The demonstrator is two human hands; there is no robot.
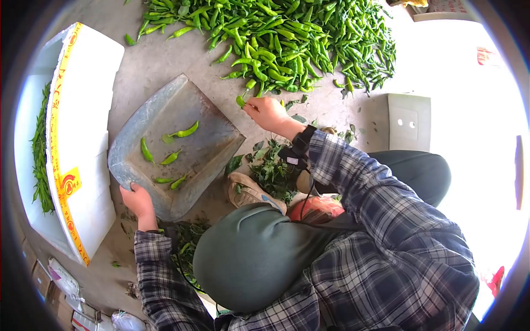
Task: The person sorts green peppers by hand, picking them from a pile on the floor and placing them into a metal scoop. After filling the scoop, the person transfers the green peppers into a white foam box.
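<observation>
- Grey metal scoop (pixel 210 140): clasped at rim by left hand (pixel 138 203); best kept level.
- Green pepper (pixel 240 101): pinched in right hand (pixel 269 115), near scoop's right corner; lightly, against bruising.
- Loose peppers (pixel 146 150): inside scoop; apt to slide if tilted.
- Pepper heap (pixel 276 44): beyond scoop.

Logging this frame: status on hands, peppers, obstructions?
Left hand on edge of scoop. Right hand pinching green pepper. More peppers in scoop. Nothing visible between right hand and scoop.

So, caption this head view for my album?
Left hand grips a grey scoop; right hand holds a green pepper.
</observation>
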